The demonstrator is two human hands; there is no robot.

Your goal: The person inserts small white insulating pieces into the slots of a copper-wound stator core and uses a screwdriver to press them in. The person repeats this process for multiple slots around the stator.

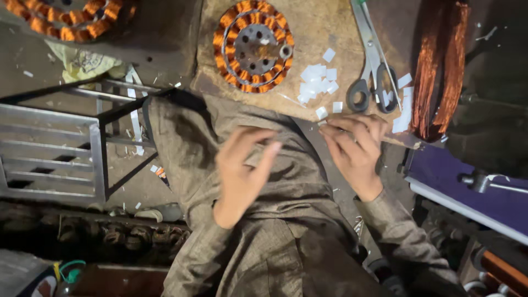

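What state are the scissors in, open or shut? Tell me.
Shut, or very nearly. The scissors lie flat on the board, blades together in one line and the two dark handle loops side by side, touching. Neither hand is on them.

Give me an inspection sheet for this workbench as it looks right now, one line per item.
Surface: worn brown board, dusty.
Job's things: round stator with orange copper windings; pile of small white paper slips; scissors.
Clutter: loose white slips beside the scissors; second wound stator at top left.
Hands: left hand open over the lap, blurred; right hand at the board's edge, fingers curled, any slip held too small to tell.
Cables: coil of copper wire.
Surroundings: grey metal frame, purple panel.
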